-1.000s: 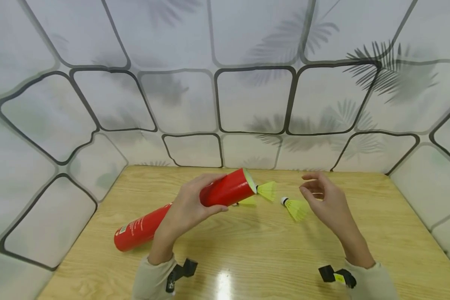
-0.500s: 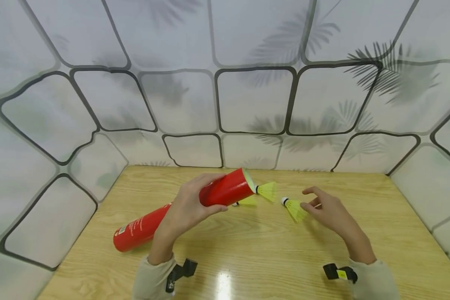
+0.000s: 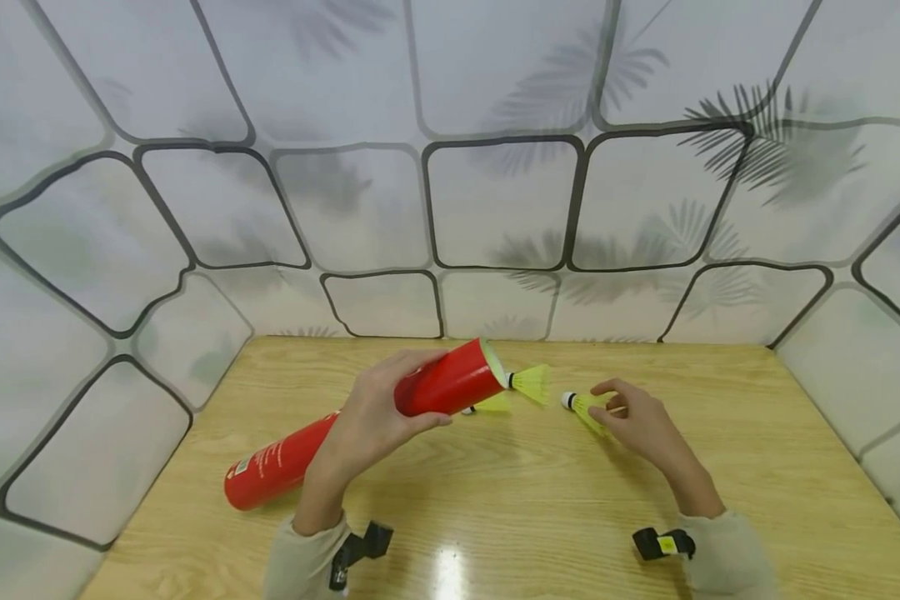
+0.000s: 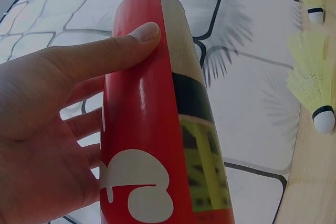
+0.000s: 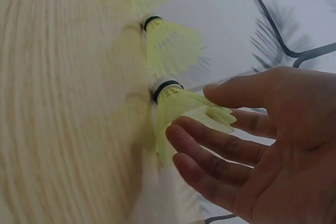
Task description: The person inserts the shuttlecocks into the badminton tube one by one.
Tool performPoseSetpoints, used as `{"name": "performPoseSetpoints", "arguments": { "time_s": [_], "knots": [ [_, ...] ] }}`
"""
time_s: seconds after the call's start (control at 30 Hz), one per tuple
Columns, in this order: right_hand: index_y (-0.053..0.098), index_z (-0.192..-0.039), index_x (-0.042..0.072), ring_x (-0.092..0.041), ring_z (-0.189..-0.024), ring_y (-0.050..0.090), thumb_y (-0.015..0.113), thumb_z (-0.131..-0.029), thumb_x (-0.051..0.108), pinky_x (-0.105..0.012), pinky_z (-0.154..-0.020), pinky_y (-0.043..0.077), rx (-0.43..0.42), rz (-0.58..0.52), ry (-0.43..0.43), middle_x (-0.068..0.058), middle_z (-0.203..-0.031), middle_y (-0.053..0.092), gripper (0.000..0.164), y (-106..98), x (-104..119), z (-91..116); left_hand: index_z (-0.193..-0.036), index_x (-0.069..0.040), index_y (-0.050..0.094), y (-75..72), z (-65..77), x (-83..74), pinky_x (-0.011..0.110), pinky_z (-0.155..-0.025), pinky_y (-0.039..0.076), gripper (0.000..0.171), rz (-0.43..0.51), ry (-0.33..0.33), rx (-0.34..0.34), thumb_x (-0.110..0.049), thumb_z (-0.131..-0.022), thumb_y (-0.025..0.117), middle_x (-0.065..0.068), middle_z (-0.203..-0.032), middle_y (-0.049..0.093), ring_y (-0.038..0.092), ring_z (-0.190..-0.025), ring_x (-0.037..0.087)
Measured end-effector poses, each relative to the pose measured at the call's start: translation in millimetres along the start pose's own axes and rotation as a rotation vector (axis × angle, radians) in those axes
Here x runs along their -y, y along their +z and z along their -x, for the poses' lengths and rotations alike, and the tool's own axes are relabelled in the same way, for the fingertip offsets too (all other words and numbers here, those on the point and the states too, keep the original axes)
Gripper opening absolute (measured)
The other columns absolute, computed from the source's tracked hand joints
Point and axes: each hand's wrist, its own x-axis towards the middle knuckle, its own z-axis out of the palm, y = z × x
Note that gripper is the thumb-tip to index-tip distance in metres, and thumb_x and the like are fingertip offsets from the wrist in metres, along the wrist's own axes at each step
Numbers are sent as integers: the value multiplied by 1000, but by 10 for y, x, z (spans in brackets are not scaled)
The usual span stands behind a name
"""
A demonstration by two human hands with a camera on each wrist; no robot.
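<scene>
head view: here's the left hand [image 3: 371, 417], left of centre, fingers curled round the red tube [image 3: 453, 379], which slants up to the right. over right of centre, the right hand [image 3: 641, 421] reaches inward, fingers parted from thumb about a yellow shuttlecock [image 3: 583, 409] on the desk [image 3: 532, 517], contact hard to tell!

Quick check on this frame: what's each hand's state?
Left hand: closed, holding a red tube.
Right hand: at a yellow shuttlecock; whether its grip is closed cannot be told.
</scene>
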Motion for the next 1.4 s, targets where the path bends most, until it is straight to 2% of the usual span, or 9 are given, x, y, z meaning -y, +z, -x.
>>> {"name": "performPoseSetpoints", "arguments": {
  "time_s": [0.27, 0.43, 0.77, 1.0, 1.17, 1.3, 1.4],
  "knots": [
    [68, -123, 1, -51, -111, 65, 70, -98, 16, -61, -89, 54, -86, -38, 5, -37, -128, 61, 29, 73, -68, -59, -140, -16, 61, -3, 10, 7, 41, -87, 58, 72, -2, 1, -6, -14, -76, 93, 2, -133, 65, 62, -115, 22],
    [70, -120, 1, -50, -109, 66, 71, -97, 14, -61, -89, 54, -113, -51, -2, -35, -124, 64, 27, 62, -78, -66, -140, -16, 61, 0, 15, 13, 41, -87, 58, 72, 0, 0, -5, -14, -76, 93, 1, -133, 65, 62, -115, 22],
    [71, -119, 3, -48, -110, 66, 71, -97, 14, -62, -89, 54, -165, -55, -41, -32, -120, 68, 25, -101, -9, -25, -141, -16, 61, 5, 13, 4, 41, -87, 58, 73, -3, 1, -5, -14, -76, 93, 1, -133, 65, 62, -115, 22],
    [69, -122, 1, -44, -103, 70, 72, -97, 13, -59, -86, 56, -198, -63, -61, -29, -117, 70, 28, -166, 57, -4, -141, -16, 60, 16, 11, 2, 41, -88, 58, 73, 4, 5, 2, -13, -76, 93, 1, -134, 65, 62, -115, 22],
    [70, -121, 1, -40, -98, 72, 74, -96, 14, -51, -81, 59, -227, -65, -79, -25, -113, 72, 28, -215, 118, 24, -141, -16, 60, 32, 0, 2, 42, -89, 58, 73, 9, 18, 8, -13, -76, 93, 1, -134, 65, 62, -116, 23],
    [71, -119, 2, -36, -93, 72, 75, -95, 14, -33, -76, 58, -256, -66, -98, -23, -109, 74, 27, -265, 188, 47, -141, -16, 60, 36, -2, 3, 41, -88, 58, 73, 4, 19, 9, -13, -76, 93, 1, -134, 65, 62, -116, 22],
    [72, -117, 2, -26, -88, 73, 76, -94, 14, -19, -72, 54, -281, -67, -118, -19, -103, 75, 25, -295, 234, 57, -141, -15, 61, 37, -5, 3, 41, -88, 58, 73, 0, 21, 9, -14, -76, 93, 1, -134, 65, 62, -116, 22]
  ]
}}
